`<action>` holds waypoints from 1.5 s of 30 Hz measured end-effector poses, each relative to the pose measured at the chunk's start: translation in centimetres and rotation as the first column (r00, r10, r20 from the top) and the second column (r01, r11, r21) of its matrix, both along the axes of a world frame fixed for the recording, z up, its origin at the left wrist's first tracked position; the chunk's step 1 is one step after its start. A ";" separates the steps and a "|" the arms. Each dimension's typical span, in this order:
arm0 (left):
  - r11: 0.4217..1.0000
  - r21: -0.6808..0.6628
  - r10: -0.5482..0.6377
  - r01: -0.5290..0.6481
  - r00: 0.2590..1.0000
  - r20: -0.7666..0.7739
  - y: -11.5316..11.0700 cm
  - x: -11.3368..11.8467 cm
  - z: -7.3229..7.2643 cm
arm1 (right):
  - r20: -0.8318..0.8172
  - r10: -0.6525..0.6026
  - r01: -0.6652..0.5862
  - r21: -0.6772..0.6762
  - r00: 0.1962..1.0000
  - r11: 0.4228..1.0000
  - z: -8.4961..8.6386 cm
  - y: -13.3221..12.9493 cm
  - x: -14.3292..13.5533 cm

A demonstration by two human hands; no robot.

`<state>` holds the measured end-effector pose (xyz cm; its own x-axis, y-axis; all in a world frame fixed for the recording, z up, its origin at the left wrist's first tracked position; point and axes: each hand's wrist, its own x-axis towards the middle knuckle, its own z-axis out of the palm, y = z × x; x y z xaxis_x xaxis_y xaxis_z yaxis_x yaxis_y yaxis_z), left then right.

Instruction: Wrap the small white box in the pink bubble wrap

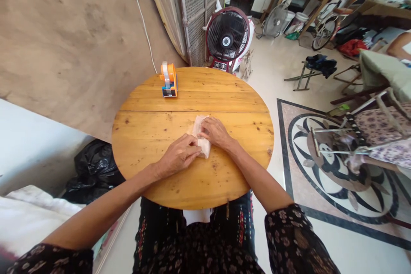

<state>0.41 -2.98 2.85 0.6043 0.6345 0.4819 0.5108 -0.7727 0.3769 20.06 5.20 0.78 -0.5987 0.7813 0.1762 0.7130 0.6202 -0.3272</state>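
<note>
A small pale, whitish-pink wrapped packet [204, 147] lies near the middle of the round wooden table [147, 137]. At its lower left side, my left hand [180, 152] has its thumb and fingers pressed together on the packet's edge. My right hand [217, 132] lies over the packet's upper right part with its fingers curled onto it. What the wrapping holds cannot be made out. An orange and blue tape dispenser [169, 79] with a roll of clear tape stands at the table's back left.
Behind the table stands a dark red fan [227, 36]. A brown board [80, 30] leans at the left, above a black plastic bag [96, 167]. To the right are a folding stool [305, 75] and a chair with patterned cloth [382, 126].
</note>
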 end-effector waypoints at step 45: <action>0.994 0.108 0.002 0.031 0.956 -0.292 -0.3 -0.1 -1.5 | -0.047 -0.025 0.025 0.009 0.999 1.000 -0.3 -0.1 -0.1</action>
